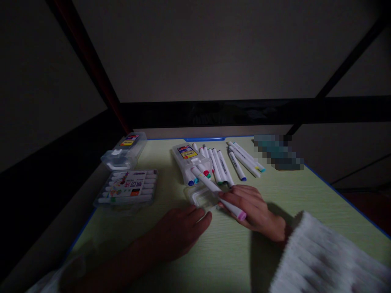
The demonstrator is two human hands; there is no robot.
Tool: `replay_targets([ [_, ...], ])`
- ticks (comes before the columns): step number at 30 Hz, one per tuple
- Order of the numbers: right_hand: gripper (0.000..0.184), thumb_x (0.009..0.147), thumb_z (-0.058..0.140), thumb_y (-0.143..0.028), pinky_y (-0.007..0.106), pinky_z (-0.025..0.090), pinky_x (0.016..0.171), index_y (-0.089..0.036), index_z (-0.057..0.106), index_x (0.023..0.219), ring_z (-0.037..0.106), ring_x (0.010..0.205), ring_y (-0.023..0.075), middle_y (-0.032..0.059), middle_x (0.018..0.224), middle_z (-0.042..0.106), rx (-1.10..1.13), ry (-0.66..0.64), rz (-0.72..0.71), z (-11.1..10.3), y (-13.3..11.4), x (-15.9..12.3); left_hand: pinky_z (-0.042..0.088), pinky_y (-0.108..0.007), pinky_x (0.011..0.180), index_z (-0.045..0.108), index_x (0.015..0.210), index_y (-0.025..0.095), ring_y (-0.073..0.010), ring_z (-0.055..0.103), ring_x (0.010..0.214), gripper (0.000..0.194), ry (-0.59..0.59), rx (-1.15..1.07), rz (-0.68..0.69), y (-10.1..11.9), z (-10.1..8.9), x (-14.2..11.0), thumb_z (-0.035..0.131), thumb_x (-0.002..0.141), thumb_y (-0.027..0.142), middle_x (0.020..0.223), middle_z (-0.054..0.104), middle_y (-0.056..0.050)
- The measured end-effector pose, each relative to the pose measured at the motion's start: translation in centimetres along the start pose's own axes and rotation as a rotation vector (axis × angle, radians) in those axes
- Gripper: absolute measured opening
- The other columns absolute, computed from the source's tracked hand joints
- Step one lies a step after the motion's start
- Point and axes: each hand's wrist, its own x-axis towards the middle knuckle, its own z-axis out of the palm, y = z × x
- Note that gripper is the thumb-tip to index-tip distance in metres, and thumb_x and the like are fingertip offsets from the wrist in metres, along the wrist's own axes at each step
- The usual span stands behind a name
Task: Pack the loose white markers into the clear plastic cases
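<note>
My right hand grips a white marker with a pink end towards me. The marker slants away to the left, its far end over the mouth of a clear plastic marker case. Several markers with blue, red and green ends stick out of that case. The case's clear lid is folded down on the table towards me. My left hand is at the lid's near edge, fingers loosely bent and apart, holding nothing I can see. Whether it touches the lid, I cannot tell.
Loose white markers lie right of the case, with another group beyond. At the left are a closed case and a flat marker pack. A blurred object sits far right. The light-green table has blue edging.
</note>
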Motion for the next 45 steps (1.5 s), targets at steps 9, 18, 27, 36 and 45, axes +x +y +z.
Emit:
replay_targets([
  [9, 0.018, 0.089, 0.036, -0.023, 0.024, 0.044, 0.049, -0.015, 0.047, 0.101, 0.049, 0.054, 0.0122, 0.0001, 0.06, 0.054, -0.008, -0.039, -0.002, -0.1, 0.0, 0.6, 0.042, -0.027, 0.055, 0.044, 0.11, 0.012, -0.0158, 0.056, 0.078, 0.028, -0.03, 0.0, 0.0, 0.0, 0.0, 0.0, 0.043, 0.083, 0.011, 0.089, 0.059, -0.004],
  [18, 0.016, 0.088, 0.037, -0.018, 0.025, 0.045, 0.049, -0.016, 0.05, 0.098, 0.054, 0.052, 0.0117, -0.001, 0.057, 0.057, -0.044, -0.009, 0.003, 0.0, -0.2, 0.4, 0.044, -0.028, 0.057, 0.043, 0.112, 0.012, -0.016, 0.055, 0.078, 0.03, -0.037, -0.017, -0.005, 0.0, 0.2, -0.1, 0.043, 0.082, 0.011, 0.09, 0.059, -0.004],
  [27, 0.016, 0.087, 0.038, -0.018, 0.025, 0.044, 0.05, -0.015, 0.052, 0.095, 0.055, 0.055, 0.0113, 0.0003, 0.061, 0.06, 0.002, 0.018, -0.008, 0.2, -0.2, 0.0, 0.041, -0.027, 0.053, 0.044, 0.11, 0.012, -0.0155, 0.055, 0.077, 0.029, -0.016, -0.001, -0.007, 0.1, 0.1, 0.0, 0.044, 0.081, 0.01, 0.087, 0.059, -0.004],
  [36, 0.019, 0.08, 0.049, -0.015, 0.027, 0.043, 0.051, -0.011, 0.054, 0.097, 0.053, 0.056, 0.0119, 0.0014, 0.063, 0.06, 0.025, -0.06, -0.031, 0.3, -0.2, -0.4, 0.044, -0.027, 0.058, 0.044, 0.112, 0.012, -0.0163, 0.055, 0.08, 0.029, -0.017, -0.015, 0.0, 0.0, 0.0, 0.0, 0.042, 0.083, 0.011, 0.091, 0.059, -0.005],
  [45, 0.016, 0.081, 0.046, -0.012, 0.025, 0.04, 0.045, -0.009, 0.055, 0.095, 0.049, 0.049, 0.011, -0.0003, 0.055, 0.056, -0.039, -0.058, -0.047, 0.4, -0.1, 0.0, 0.044, -0.027, 0.058, 0.045, 0.111, 0.012, -0.016, 0.055, 0.079, 0.028, -0.024, -0.016, -0.008, 0.1, 0.3, -0.1, 0.042, 0.083, 0.011, 0.09, 0.059, -0.004],
])
